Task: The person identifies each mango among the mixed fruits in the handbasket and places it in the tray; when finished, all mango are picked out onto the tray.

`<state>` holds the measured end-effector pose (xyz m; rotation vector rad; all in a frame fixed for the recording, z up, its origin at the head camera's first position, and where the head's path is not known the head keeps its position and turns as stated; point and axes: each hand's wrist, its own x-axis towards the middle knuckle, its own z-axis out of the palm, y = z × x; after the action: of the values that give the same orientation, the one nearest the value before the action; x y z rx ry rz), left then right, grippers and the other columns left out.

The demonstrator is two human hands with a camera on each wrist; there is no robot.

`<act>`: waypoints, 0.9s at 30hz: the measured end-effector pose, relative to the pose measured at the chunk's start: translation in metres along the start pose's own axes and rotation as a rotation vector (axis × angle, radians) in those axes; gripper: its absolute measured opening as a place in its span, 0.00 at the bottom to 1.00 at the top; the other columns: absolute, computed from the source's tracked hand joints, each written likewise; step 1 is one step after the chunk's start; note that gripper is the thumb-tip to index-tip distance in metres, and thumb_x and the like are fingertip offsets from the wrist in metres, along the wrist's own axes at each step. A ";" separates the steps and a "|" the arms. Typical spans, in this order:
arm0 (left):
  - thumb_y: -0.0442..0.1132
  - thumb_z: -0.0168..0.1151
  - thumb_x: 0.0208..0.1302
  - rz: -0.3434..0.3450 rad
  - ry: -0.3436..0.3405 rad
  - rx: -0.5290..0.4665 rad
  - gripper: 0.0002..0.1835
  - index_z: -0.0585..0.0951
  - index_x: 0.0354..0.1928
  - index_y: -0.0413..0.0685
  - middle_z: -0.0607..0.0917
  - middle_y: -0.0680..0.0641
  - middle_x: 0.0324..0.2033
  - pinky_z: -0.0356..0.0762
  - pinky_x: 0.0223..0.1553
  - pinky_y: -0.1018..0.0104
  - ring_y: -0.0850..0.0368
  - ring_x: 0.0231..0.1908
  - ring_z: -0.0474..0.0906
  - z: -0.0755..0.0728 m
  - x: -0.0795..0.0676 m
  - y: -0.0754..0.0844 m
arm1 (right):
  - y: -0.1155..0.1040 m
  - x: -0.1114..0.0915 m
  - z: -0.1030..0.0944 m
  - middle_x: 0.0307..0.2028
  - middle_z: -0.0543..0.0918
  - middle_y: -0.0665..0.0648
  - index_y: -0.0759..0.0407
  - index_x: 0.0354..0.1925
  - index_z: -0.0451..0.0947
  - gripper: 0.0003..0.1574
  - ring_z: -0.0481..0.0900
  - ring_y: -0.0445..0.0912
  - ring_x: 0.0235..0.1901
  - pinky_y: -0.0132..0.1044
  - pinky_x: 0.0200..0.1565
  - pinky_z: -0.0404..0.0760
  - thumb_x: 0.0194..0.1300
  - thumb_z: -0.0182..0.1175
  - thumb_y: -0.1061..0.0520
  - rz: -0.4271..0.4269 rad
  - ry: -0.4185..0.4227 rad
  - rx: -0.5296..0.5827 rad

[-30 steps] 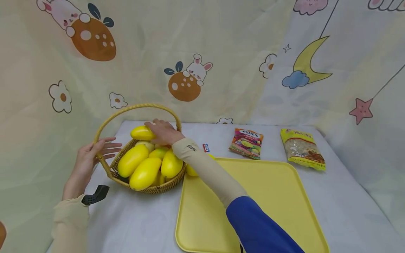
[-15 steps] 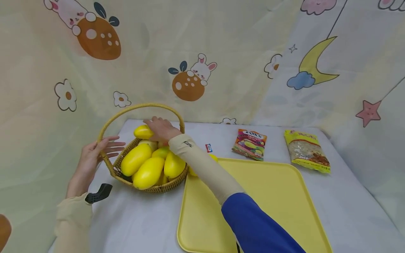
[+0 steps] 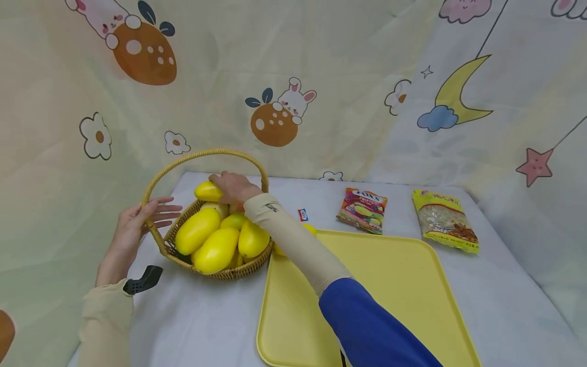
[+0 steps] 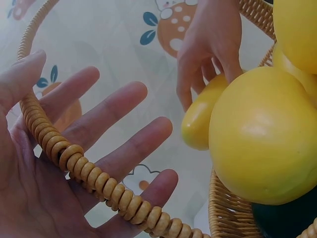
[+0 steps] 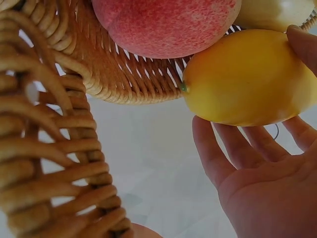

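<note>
A wicker basket point(image 3: 236, 271) heaped with yellow mangoes point(image 3: 218, 250) stands left of the yellow tray point(image 3: 376, 285). At its back rim my right hand point(image 3: 236, 188) holds a smaller yellow mango point(image 3: 208, 191); in the right wrist view the thumb lies on top of that mango point(image 5: 247, 79) and the fingers reach beneath it. My left hand point(image 3: 130, 229) is at the left end of the arched handle point(image 3: 206, 152). In the left wrist view the handle point(image 4: 106, 183) crosses the palm, with the fingers spread and nearly straight. A red peach point(image 5: 168, 25) shows inside the basket in the right wrist view.
Beside the basket, a yellow fruit point(image 3: 278, 250) at the tray's back left corner is partly hidden by my right sleeve. A tiny wrapped candy point(image 3: 303, 214), a Fox's candy bag point(image 3: 363, 210) and a yellow food bag point(image 3: 446, 221) lie behind the tray. A patterned cloth point(image 3: 330, 102) hangs behind.
The head view has shifted slightly, moving the scene to the right. My right hand and its mango sit a touch further left against the basket; my left hand stays at the handle.
</note>
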<state>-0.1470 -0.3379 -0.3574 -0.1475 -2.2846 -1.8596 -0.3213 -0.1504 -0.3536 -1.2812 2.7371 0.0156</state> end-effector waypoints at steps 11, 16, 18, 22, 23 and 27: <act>0.47 0.43 0.76 0.023 0.003 -0.014 0.19 0.79 0.56 0.47 0.88 0.57 0.41 0.79 0.43 0.75 0.65 0.42 0.84 0.002 0.000 -0.002 | -0.001 -0.020 -0.004 0.59 0.71 0.53 0.46 0.70 0.57 0.40 0.71 0.46 0.55 0.38 0.56 0.72 0.66 0.58 0.40 -0.087 0.093 0.009; 0.45 0.43 0.76 0.041 -0.017 -0.057 0.19 0.79 0.56 0.48 0.88 0.56 0.42 0.79 0.43 0.75 0.65 0.42 0.84 0.001 0.000 -0.003 | 0.000 -0.034 -0.007 0.60 0.69 0.52 0.45 0.71 0.57 0.41 0.69 0.45 0.55 0.37 0.58 0.70 0.65 0.58 0.40 -0.105 0.113 0.041; 0.45 0.42 0.77 0.043 -0.018 -0.060 0.19 0.79 0.56 0.48 0.88 0.56 0.41 0.79 0.43 0.76 0.65 0.42 0.84 0.002 0.000 -0.003 | 0.003 -0.041 -0.009 0.60 0.69 0.53 0.45 0.71 0.56 0.41 0.69 0.45 0.55 0.37 0.57 0.70 0.66 0.58 0.40 -0.105 0.113 0.052; 0.46 0.43 0.76 0.036 -0.005 -0.044 0.19 0.79 0.56 0.48 0.88 0.57 0.41 0.79 0.43 0.75 0.64 0.42 0.84 0.002 0.000 -0.004 | 0.010 -0.059 -0.012 0.61 0.69 0.55 0.46 0.71 0.57 0.40 0.70 0.46 0.54 0.38 0.55 0.72 0.67 0.59 0.44 -0.132 0.146 0.058; 0.46 0.43 0.76 0.036 -0.002 -0.041 0.19 0.79 0.56 0.48 0.88 0.57 0.41 0.79 0.42 0.75 0.64 0.42 0.84 0.002 0.000 -0.004 | 0.011 -0.064 -0.013 0.61 0.69 0.55 0.47 0.71 0.57 0.40 0.70 0.47 0.55 0.39 0.55 0.72 0.67 0.59 0.45 -0.145 0.163 0.060; 0.46 0.43 0.76 0.041 0.001 -0.036 0.18 0.79 0.56 0.47 0.88 0.57 0.41 0.79 0.42 0.76 0.63 0.43 0.84 0.001 0.000 -0.003 | 0.016 -0.086 -0.014 0.61 0.70 0.57 0.50 0.71 0.59 0.40 0.70 0.48 0.56 0.40 0.57 0.73 0.65 0.62 0.48 -0.203 0.233 0.086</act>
<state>-0.1472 -0.3376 -0.3605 -0.1975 -2.2310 -1.8806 -0.2806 -0.0757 -0.3307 -1.6210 2.7398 -0.2836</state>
